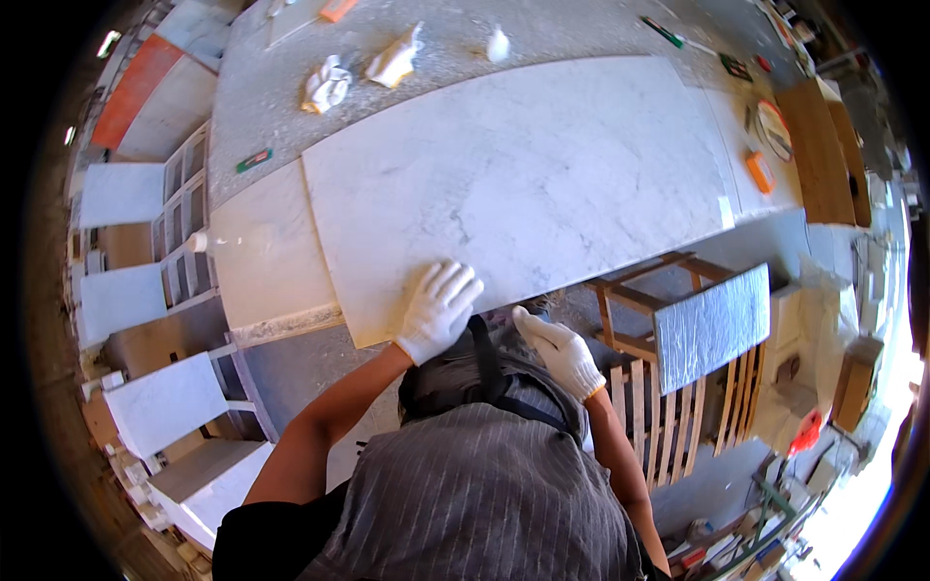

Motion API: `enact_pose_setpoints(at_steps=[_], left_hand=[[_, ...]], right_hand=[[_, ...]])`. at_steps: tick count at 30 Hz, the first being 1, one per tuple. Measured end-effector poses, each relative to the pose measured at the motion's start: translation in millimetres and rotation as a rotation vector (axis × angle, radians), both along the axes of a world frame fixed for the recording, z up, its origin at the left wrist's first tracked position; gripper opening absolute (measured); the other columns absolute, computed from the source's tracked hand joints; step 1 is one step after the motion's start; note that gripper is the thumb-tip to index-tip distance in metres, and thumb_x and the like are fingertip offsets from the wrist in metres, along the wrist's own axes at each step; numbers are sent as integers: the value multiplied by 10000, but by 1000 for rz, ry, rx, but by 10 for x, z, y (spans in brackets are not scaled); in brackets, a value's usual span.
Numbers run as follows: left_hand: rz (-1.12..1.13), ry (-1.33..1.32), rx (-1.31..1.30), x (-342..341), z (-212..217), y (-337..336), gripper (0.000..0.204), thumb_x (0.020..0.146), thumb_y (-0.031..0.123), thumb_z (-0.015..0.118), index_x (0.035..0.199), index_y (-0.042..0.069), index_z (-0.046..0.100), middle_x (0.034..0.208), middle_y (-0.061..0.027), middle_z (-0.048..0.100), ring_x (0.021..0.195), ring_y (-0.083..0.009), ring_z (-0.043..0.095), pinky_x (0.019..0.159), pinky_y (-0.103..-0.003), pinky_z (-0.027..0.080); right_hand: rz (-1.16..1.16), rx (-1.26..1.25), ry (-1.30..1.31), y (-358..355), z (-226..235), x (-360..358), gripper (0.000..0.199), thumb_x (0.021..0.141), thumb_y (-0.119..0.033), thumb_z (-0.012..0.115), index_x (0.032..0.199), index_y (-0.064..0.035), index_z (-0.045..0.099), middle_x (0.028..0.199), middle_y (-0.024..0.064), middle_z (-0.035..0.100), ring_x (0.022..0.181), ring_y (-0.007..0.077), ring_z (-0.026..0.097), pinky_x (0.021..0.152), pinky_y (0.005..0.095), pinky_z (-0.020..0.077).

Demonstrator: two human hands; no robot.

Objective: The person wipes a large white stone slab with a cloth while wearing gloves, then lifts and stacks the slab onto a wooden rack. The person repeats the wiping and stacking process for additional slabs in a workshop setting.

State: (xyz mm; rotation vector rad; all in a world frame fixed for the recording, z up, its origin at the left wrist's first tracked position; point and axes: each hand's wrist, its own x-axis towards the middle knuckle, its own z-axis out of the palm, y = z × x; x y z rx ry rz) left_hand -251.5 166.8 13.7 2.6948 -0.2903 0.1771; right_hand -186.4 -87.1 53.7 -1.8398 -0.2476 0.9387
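Observation:
A large white marble-look slab (523, 174) with grey veins lies across the worktable before me. My left hand (441, 310), in a white knit glove, rests on the slab's near edge with its fingers stretched out and nothing in it. My right hand (559, 351), gloved alike, is held just off that edge, close to the front of my grey striped apron (484, 484). Its fingers look fairly straight and close together, and I see nothing held in them. The fingertips are partly hard to make out.
Crumpled white gloves (327, 85) and a white bottle (498, 45) lie beyond the slab. An orange box (759, 172) sits at its right. Below right stand a wooden frame (630, 300), a foil-like panel (712, 329) and slatted wood (659, 416). White panels (170, 402) stand left.

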Motion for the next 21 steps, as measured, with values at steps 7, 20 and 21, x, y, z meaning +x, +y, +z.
enact_pose_setpoints(at_steps=[7,20,21], left_hand=[[218,206,161,-532,314,695,270,930,208,522,1169,89,559,1304,-152,519,1328,-347,411,1138,-507,280],[877,-97,295,-1412,-7,964,394,932,192,545,1299,50,541,1347,-196,499,1300,-395,420,1106,-538,297],[799,-102,246,-1283,69,828,391,925,193,552,1290,55,546,1338,-187,503,1292,-384,431,1104,-541,301]], right_hand=[[-100,208,-59,-153,-253,-34,378,985,-86,519,1359,-39,558,1248,17,657,877,49,566,642,195,450],[5,22,-128,133,-61,111,297,1017,-149,525,1279,-50,624,864,-15,557,733,62,461,616,215,415],[10,18,-167,113,-127,115,286,1019,-151,524,1259,-43,636,850,-17,546,722,61,453,613,216,412]])
